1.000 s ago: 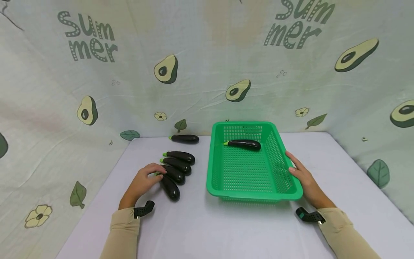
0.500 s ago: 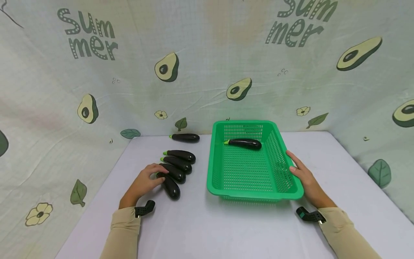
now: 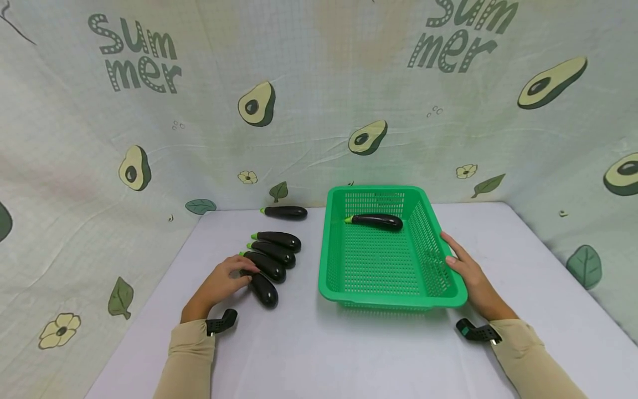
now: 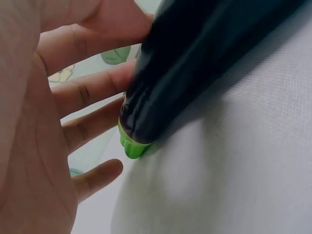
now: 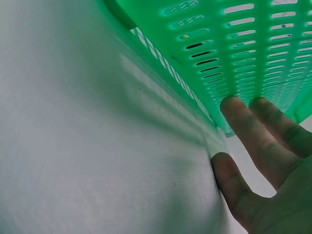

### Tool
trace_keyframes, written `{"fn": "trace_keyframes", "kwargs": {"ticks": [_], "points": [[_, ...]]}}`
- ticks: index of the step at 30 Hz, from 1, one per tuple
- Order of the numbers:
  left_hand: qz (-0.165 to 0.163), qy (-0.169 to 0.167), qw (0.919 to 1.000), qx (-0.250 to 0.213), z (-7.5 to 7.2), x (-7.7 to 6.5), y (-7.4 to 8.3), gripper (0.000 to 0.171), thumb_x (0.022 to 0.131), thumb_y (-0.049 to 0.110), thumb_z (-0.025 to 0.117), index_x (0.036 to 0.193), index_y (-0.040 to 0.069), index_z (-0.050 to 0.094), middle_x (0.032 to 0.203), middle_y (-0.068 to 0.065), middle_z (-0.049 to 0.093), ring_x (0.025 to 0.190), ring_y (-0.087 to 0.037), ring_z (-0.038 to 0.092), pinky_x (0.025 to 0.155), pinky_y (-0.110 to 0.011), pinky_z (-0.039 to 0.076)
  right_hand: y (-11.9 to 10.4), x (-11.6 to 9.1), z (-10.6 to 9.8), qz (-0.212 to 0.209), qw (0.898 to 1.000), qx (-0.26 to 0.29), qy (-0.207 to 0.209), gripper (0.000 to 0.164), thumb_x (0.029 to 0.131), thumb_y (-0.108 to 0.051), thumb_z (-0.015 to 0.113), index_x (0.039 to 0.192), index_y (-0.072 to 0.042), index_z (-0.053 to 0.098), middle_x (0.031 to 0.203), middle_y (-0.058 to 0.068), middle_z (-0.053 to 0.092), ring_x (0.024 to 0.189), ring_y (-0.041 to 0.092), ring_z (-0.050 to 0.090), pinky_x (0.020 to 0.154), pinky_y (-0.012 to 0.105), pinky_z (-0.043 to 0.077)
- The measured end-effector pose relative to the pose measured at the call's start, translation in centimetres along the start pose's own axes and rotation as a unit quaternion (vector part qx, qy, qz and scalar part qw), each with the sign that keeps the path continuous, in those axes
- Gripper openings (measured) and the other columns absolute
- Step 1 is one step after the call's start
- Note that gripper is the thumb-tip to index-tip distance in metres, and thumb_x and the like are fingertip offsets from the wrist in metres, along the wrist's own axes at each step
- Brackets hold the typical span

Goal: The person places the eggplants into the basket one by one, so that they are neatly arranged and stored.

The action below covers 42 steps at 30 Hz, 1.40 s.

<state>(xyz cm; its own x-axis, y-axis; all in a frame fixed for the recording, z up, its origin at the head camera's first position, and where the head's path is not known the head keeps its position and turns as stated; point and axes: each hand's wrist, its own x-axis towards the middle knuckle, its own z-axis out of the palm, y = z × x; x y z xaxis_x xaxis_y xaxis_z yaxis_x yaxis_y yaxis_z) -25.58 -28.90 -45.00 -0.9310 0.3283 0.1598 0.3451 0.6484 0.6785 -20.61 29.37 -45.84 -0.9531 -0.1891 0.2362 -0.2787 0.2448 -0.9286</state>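
In the head view my left hand (image 3: 224,282) pinches the stem end of the nearest eggplant (image 3: 264,290), thumb on the near side and fingertips across its top. The left wrist view shows that dark, glossy eggplant (image 4: 180,68) with its green cap, over the white cloth, the thumb and fingertips at its side. At the right, my right hand (image 3: 471,274) holds the side of a green plastic basket (image 3: 389,301), thumb on the rim. Beneath the rim, fingertips (image 5: 231,105) lie against the slotted wall. One eggplant (image 3: 376,221) lies inside, toward the back.
Beside the held eggplant, more eggplants (image 3: 271,252) lie in a slanting row, stems to the left. A separate eggplant (image 3: 285,213) rests at the table's back edge. Behind the white table (image 3: 319,354) hangs a printed cloth (image 3: 309,83).
My left hand has drawn back slightly toward the near left, uncovering the green stem of the neighbouring eggplant. The right hand and the basket have stayed in place.
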Motion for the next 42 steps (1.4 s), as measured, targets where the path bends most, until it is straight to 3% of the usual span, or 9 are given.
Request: {"fn": "trace_keyframes", "kwargs": {"ticks": [5, 10, 17, 22, 30, 37, 42], "points": [[-0.005, -0.012, 0.9999, 0.005, -0.11, -0.25, 0.05, 0.031, 0.084, 0.004, 0.067, 0.109, 0.020, 0.076, 0.122, -0.003, 0.062, 0.128, -0.034, 0.048, 0.108, -0.059, 0.033, -0.04, -0.05, -0.02, 0.000, 1.000, -0.003, 0.001, 0.055, 0.111, -0.026, 0.033, 0.163, -0.025, 0.016, 0.127, 0.018, 0.051, 0.091, 0.019, 0.065, 0.079, 0.027, 0.052], [-0.007, -0.034, 0.9994, -0.001, 0.08, -0.27, 0.02, 0.032, 0.085, 0.010, 0.072, 0.116, 0.019, 0.074, 0.123, -0.005, 0.061, 0.127, -0.035, 0.048, 0.106, -0.059, 0.035, -0.16, -0.44, -0.10, 0.000, 1.000, -0.006, 0.004, 0.055, 0.111, -0.025, 0.033, 0.163, -0.023, 0.016, 0.111, 0.024, 0.062, 0.085, 0.021, 0.067, 0.076, 0.027, 0.053], [-0.032, -0.054, 0.9980, -0.004, -0.08, -0.31, 0.06, 0.036, 0.084, 0.019, 0.078, 0.119, 0.022, 0.072, 0.127, -0.006, 0.059, 0.127, -0.032, 0.048, 0.106, -0.059, 0.035, -0.27, -0.22, 0.08, -0.001, 1.000, -0.023, 0.008, 0.055, 0.110, -0.027, 0.033, 0.163, -0.024, 0.016, 0.134, 0.021, 0.048, 0.095, 0.016, 0.064, 0.083, 0.021, 0.048], [-0.045, -0.064, 0.9969, -0.004, -0.17, -0.43, 0.25, 0.036, 0.084, 0.022, 0.079, 0.119, 0.021, 0.070, 0.129, -0.006, 0.060, 0.131, -0.034, 0.046, 0.108, -0.061, 0.033, -0.20, -0.21, 0.11, 0.002, 1.000, -0.030, 0.009, 0.055, 0.110, -0.028, 0.033, 0.163, -0.024, 0.015, 0.124, 0.023, 0.054, 0.090, 0.018, 0.065, 0.081, 0.023, 0.049], [-0.047, -0.071, 0.9963, -0.008, -0.19, -0.39, 0.33, 0.041, 0.083, 0.023, 0.080, 0.122, 0.020, 0.068, 0.133, -0.008, 0.059, 0.134, -0.035, 0.044, 0.110, -0.060, 0.030, -0.19, -0.20, 0.10, -0.005, 1.000, -0.021, 0.002, 0.055, 0.111, -0.027, 0.032, 0.163, -0.023, 0.014, 0.123, 0.027, 0.053, 0.089, 0.020, 0.066, 0.078, 0.026, 0.051], [-0.043, -0.080, 0.9959, 0.005, -0.13, -0.28, 0.31, 0.045, 0.083, 0.024, 0.080, 0.126, 0.022, 0.068, 0.137, -0.012, 0.055, 0.136, -0.038, 0.041, 0.110, -0.061, 0.030, -0.18, -0.12, 0.11, -0.003, 0.999, -0.032, 0.002, 0.055, 0.111, -0.028, 0.031, 0.163, -0.025, 0.013, 0.134, 0.027, 0.047, 0.090, 0.020, 0.065, 0.080, 0.024, 0.050], [-0.037, -0.081, 0.9960, 0.014, -0.01, -0.24, 0.11, 0.043, 0.083, 0.025, 0.080, 0.125, 0.023, 0.069, 0.134, -0.010, 0.056, 0.133, -0.034, 0.044, 0.109, -0.059, 0.032, -0.16, -0.13, 0.12, -0.002, 1.000, -0.030, 0.002, 0.056, 0.111, -0.028, 0.032, 0.163, -0.025, 0.013, 0.122, 0.027, 0.054, 0.086, 0.022, 0.066, 0.077, 0.026, 0.051]]}}
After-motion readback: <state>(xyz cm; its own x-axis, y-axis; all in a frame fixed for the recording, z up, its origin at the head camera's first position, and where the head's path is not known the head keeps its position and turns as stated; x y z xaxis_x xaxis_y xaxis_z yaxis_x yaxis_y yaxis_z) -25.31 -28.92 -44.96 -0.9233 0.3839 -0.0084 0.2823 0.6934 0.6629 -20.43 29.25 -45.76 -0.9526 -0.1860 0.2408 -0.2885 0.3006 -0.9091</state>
